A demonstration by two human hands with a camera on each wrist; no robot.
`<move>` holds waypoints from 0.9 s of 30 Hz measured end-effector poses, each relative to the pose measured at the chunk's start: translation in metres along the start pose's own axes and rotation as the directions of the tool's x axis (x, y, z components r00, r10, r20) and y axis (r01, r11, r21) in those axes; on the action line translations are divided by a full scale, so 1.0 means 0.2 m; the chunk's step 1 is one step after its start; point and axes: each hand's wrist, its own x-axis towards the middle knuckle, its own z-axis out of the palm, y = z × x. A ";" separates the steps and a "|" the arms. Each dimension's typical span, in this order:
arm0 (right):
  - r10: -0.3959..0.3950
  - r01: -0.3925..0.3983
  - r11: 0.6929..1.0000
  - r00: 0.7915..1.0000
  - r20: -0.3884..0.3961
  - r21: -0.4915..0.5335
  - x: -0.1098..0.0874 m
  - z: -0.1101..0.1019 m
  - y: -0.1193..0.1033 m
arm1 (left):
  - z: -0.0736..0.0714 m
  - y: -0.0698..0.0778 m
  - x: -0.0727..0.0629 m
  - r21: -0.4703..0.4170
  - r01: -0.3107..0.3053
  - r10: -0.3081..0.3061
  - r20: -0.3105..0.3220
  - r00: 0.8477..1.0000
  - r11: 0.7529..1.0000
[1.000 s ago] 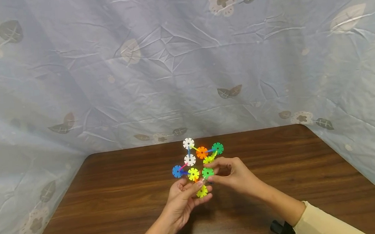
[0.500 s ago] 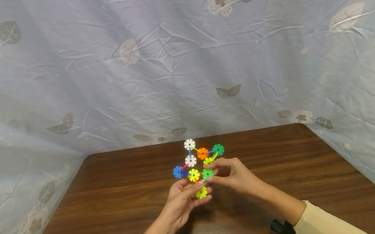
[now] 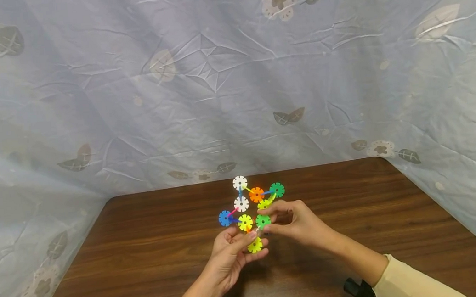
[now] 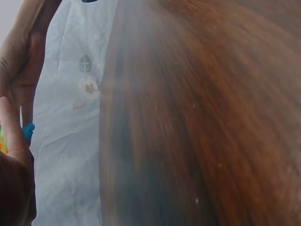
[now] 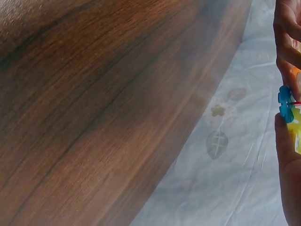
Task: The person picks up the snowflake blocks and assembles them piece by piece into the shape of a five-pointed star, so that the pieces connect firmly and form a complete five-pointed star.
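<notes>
Notched plastic discs are slotted together into a chain of white, orange, green, yellow and blue pieces, held up above the table in the head view. A white disc (image 3: 241, 204) and a blue disc (image 3: 225, 218) show on its left side. My left hand (image 3: 233, 257) pinches the chain's near end, thumb tip by a clear piece and fingers behind a yellow disc (image 3: 255, 245). From the right, my right hand (image 3: 299, 222) pinches a light green disc (image 3: 263, 221) between thumb and fingers. In the right wrist view, a blue disc (image 5: 285, 104) sits between fingertips.
The dark wood table (image 3: 153, 246) spreads beneath both hands. A patterned grey-blue cloth (image 3: 218, 99) hangs behind it and along the sides. Beside the right sleeve, near the front, is a black object (image 3: 359, 290).
</notes>
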 end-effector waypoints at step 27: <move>0.006 -0.006 1.000 1.000 0.001 -0.010 0.02 -0.03 -0.02 | 0.03 0.03 0.01 -0.032 0.000 0.000 0.005 1.000 1.000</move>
